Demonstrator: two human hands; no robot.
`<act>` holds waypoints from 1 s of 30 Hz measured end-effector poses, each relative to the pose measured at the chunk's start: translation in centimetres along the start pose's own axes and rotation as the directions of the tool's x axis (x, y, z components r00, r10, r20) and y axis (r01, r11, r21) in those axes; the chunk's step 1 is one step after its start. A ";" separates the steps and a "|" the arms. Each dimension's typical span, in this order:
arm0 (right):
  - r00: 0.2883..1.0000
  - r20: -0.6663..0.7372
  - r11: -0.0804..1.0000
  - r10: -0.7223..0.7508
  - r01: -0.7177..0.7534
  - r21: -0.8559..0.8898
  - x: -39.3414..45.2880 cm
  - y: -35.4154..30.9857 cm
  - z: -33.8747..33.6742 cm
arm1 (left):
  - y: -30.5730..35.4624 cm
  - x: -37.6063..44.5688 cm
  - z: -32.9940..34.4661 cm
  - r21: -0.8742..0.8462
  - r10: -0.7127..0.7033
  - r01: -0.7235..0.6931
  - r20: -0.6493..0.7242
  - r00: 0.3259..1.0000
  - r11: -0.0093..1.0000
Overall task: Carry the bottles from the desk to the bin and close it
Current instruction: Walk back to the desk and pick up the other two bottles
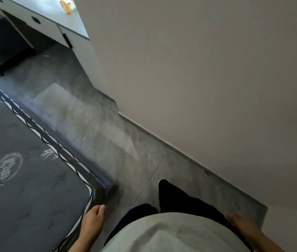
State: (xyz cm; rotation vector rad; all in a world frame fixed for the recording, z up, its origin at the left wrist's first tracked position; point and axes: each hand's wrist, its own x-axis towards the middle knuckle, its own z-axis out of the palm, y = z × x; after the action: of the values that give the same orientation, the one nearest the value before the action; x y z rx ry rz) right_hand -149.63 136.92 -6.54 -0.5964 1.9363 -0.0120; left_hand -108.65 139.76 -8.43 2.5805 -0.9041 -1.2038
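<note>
On the grey tiled floor (96, 128) between a dark mattress (17, 179) and a pale wall (207, 70), I am standing with both arms hanging at my sides. My left hand (94, 214) hangs just beside the mattress corner, its fingers curled loosely inward and holding nothing. My right hand (239, 222) hangs low near the wall; it is blurred, the fingers look loosely extended, and nothing is in it. My light shirt (171, 233) fills the bottom of the view, with dark trouser legs (176, 199) below it, one foot set forward on the tiles. Far ahead, at the top left, the white tabletop (53, 8) runs up to the wall's edge, with dark-handled drawers (38, 24) under it. Something small and orange (66, 6) sits on that tabletop, well apart from me; it is too blurred for me to tell whether it is a bottle.
</note>
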 end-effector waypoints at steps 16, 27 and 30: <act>0.951 0.177 0.874 -0.256 0.305 -0.378 10.0 -32.0 6.6 | 1.4 8.4 -6.0 -0.412 -0.437 0.396 -0.007 0.899 0.821; 0.938 0.243 0.724 -0.248 0.346 -0.597 10.5 -45.4 12.5 | 7.8 22.7 -17.2 -0.547 -0.418 0.306 -0.089 0.904 0.779; 0.934 0.252 0.760 -0.255 0.354 -0.545 11.7 -50.6 14.6 | 9.6 26.5 -19.5 -0.549 -0.410 0.292 -0.102 0.906 0.783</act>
State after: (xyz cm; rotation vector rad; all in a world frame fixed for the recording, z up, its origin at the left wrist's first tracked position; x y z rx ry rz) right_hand -120.56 91.61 -9.19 -1.2856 1.6457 0.4322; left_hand -85.55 114.43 -9.02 2.3993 -0.0125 -1.0262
